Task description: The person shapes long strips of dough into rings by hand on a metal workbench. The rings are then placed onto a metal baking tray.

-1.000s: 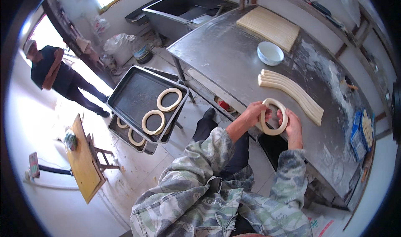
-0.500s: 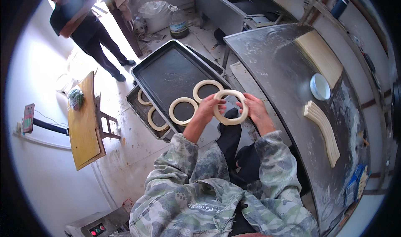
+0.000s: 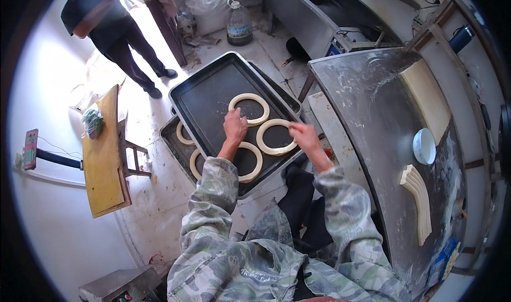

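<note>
Three pale dough rings lie on the upper black tray (image 3: 205, 89). My left hand (image 3: 235, 126) has its fingers curled at the lower left edge of the far dough ring (image 3: 249, 96). Over the outer edge of the right dough ring (image 3: 260, 137) is my right hand (image 3: 307, 138); its fingers are smeared by motion, so their grip is unclear. Nearest me, the third dough ring (image 3: 259, 162) is partly behind my left wrist. More rings show in a lower tray (image 3: 169, 137), which the upper one partly covers.
To the right, a floured metal table (image 3: 367, 99) bears a dough sheet (image 3: 426, 97), a white bowl (image 3: 424, 146) and a bundle of dough strips (image 3: 418, 203). A wooden bench (image 3: 104, 158) stands left. A person (image 3: 114, 30) stands far left, near a large plastic bottle (image 3: 239, 25).
The dough ring that both hands held up in the air now lies on the tray beyond the other two. My hands have lowered and spread apart, and the view has shifted.
</note>
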Demonstrator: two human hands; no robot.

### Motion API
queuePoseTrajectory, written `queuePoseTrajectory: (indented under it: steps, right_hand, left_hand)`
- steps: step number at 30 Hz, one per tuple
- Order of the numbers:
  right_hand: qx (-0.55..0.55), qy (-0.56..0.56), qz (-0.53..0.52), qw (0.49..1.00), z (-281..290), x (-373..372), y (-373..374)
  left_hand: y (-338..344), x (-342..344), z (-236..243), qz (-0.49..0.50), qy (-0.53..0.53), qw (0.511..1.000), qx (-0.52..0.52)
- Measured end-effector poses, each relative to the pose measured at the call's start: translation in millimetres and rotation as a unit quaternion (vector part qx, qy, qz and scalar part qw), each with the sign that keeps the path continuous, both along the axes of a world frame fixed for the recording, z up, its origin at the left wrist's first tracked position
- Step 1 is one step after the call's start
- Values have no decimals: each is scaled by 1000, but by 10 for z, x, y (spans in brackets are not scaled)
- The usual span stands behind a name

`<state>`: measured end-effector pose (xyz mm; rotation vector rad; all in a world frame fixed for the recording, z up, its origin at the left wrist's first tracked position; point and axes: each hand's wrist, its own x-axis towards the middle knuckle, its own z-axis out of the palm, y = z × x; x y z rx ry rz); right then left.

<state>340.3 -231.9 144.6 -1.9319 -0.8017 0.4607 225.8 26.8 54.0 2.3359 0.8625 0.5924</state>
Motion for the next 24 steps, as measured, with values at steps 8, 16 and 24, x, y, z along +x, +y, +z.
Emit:
queuePoseTrajectory:
  steps: [8, 16, 24]
  right_hand:
    - [-9, 180, -128, 975, -445, -334, -867]
    - [-12, 247, -158, 956, -187, -426, -1162]
    - [-18, 280, -156, 947, -298, -579, -1342]
  left_hand:
    - [-102, 677, -123, -108, 192, 974, 48]
    - [-166, 827, -110, -126, 179, 976, -15]
    - [-214, 659, -414, -172, 141, 972, 70]
